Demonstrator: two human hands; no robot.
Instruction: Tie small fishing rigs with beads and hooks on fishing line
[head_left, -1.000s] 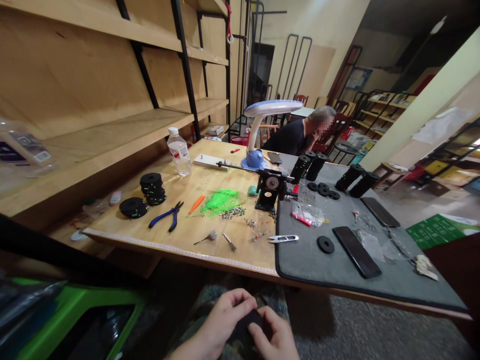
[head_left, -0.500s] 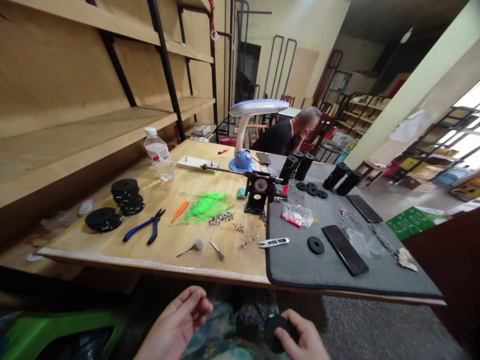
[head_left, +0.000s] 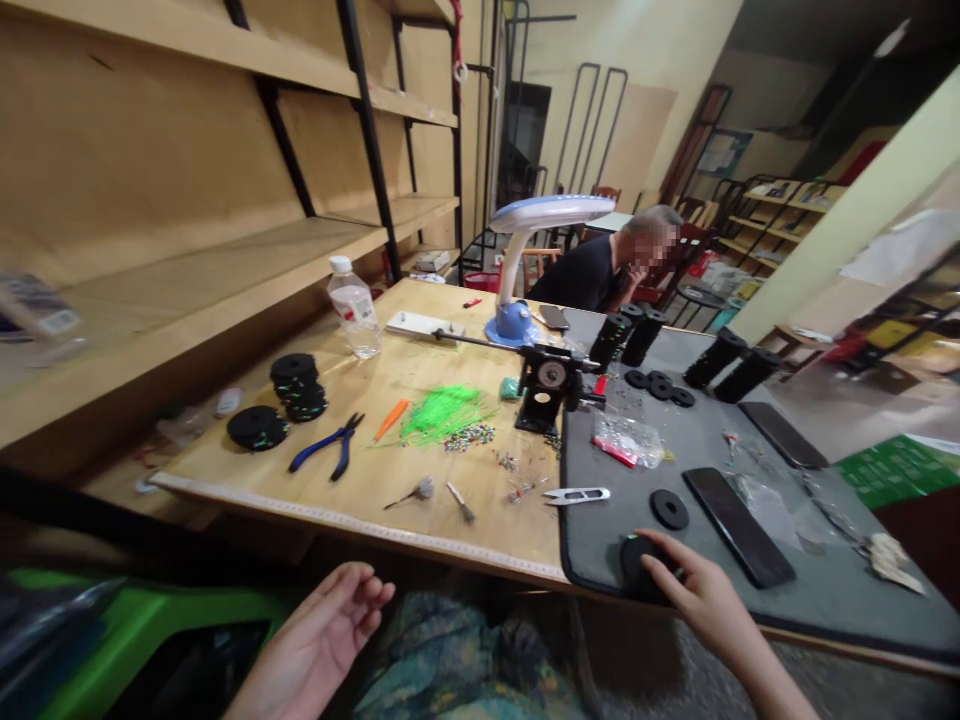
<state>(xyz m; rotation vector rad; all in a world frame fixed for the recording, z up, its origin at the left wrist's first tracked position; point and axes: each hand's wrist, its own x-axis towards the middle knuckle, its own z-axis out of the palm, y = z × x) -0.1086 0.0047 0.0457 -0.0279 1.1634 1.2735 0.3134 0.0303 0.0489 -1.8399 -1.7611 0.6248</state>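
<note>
My right hand (head_left: pixel 694 580) grips a round black foam spool (head_left: pixel 636 562) between thumb and fingers. It is at the front edge of the grey mat (head_left: pixel 600 545); whether the spool touches the mat I cannot tell. Just beyond it lies another black foam ring (head_left: pixel 669 508) with a hole in its middle. Silver thread snips (head_left: pixel 577 496) rest across the mat's left border. Below the table edge, my left hand (head_left: pixel 322 635) is held over my lap, fingers loosely bent and apart, with nothing in it.
Stacked black spools (head_left: pixel 296 385), blue-handled pliers (head_left: pixel 326 447), bright green strands (head_left: pixel 446 412) and small beads (head_left: pixel 469 437) lie on the wooden table. A black winding device (head_left: pixel 544 390) stands by the lamp (head_left: pixel 512 320). One phone (head_left: pixel 739 525) lies right. A person (head_left: pixel 585 275) sits behind.
My hands were together around the spool, then parted. The right hand has carried the spool rightward and up to the mat's front edge. My left hand has let go and moved left.
</note>
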